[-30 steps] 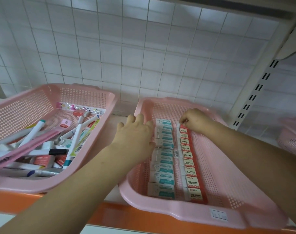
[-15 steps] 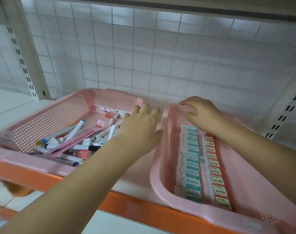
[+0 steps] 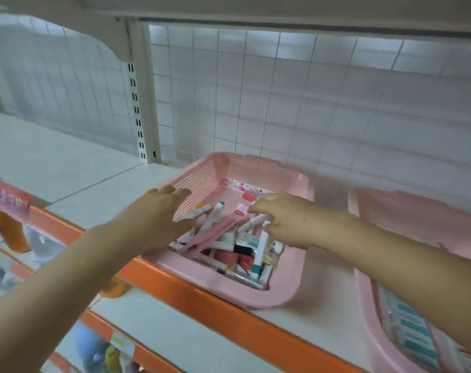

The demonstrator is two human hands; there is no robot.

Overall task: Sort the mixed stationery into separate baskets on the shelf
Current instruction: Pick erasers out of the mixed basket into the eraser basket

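- Two pink baskets stand on the white shelf [image 3: 81,184]: the near basket [image 3: 282,300] lies under both my hands, and the other basket [image 3: 417,219] is off to the right of my right forearm.
- My left hand [image 3: 159,211] is spread flat with its fingers straight over the left wall of the near basket, and it grips nothing.
- My right hand [image 3: 285,224] hovers over the right side of the pile with its fingers curled down. I cannot tell whether they pinch anything.
- Between my hands lie the mixed pens and markers [image 3: 229,246], with a long pink packet [image 3: 213,235] slanting across them.
- Under my right forearm, the other basket holds rows of erasers [image 3: 409,329].
- Below my wrists, an orange strip [image 3: 191,289] edges the shelf.
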